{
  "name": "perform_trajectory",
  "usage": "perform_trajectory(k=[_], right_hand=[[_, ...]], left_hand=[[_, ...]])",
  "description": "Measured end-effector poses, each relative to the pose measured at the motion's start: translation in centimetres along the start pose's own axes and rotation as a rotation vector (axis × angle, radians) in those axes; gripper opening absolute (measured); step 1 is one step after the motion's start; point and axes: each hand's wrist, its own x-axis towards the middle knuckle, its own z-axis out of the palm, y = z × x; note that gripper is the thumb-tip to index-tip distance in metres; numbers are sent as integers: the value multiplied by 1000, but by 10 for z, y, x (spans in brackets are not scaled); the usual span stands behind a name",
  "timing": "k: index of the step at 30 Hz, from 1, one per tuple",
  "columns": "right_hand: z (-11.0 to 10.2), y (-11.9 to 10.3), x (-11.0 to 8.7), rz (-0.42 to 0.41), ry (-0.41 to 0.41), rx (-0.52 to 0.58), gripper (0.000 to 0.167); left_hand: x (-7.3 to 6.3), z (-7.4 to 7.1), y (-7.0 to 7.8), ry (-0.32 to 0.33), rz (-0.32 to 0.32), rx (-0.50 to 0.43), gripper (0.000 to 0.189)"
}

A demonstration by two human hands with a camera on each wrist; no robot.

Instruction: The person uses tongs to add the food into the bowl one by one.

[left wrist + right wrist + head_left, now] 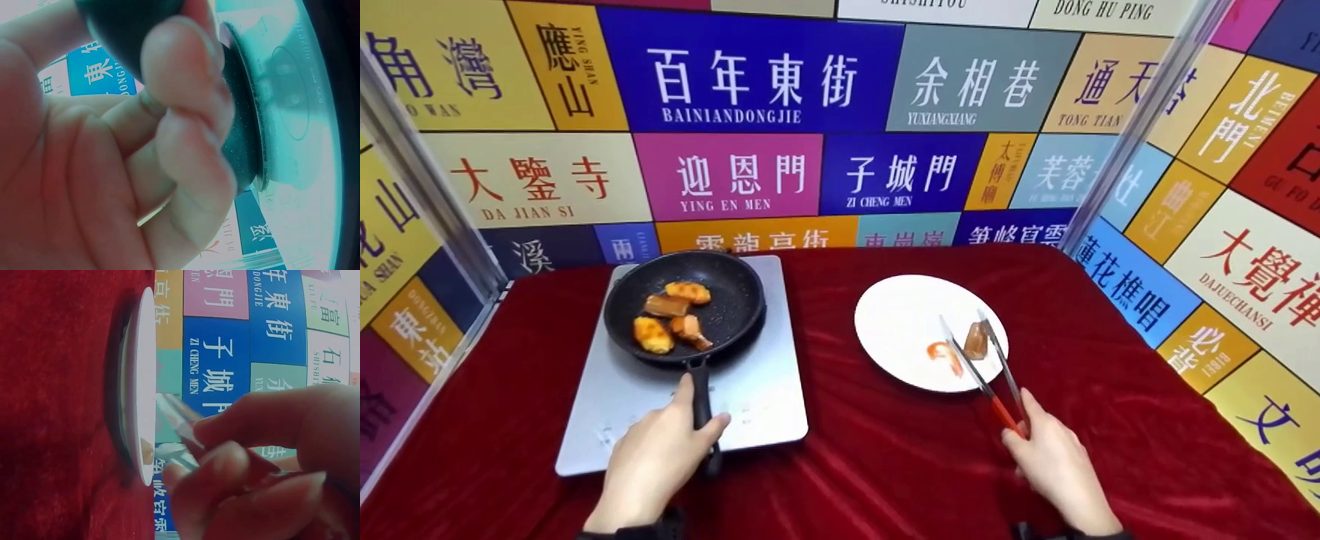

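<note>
My left hand (660, 446) grips the black handle (701, 397) of a frying pan (731, 300); in the left wrist view the fingers curl near the dark handle (121, 34). Inside the pan lie several browned food pieces, among them a yellow-orange one (652, 335) and a brown one (666, 305). My right hand (1054, 450) holds metal tongs with red grips (1005, 412). Their tips are spread over a white plate (892, 322), one on each side of a brown food piece (976, 342). Whether they touch it, I cannot tell. An orange shrimp-like piece (936, 349) lies beside the left tong arm.
Under the pan sits a flat silver-white cooktop (765, 412). Dark red cloth (847, 472) covers the table. Behind and at both sides stand panels of coloured signs (750, 75), joined by metal corner posts (1140, 120).
</note>
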Motion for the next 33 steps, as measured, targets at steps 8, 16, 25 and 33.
perform_trajectory(k=[8,16,25,33], right_hand=[[-1,-2,-9,26,-39,17,68],[2,-7,-16,-8,-40,-87,64],[3,-11,-18,27,-66,-127,61],[5,-9,-20,-137,78,-247,52]], left_hand=[[-4,0,-4,45,34,1,82],[-5,3,-4,42,30,5,85],[-4,3,-1,42,23,9,83],[-3,4,2,60,33,12,82]])
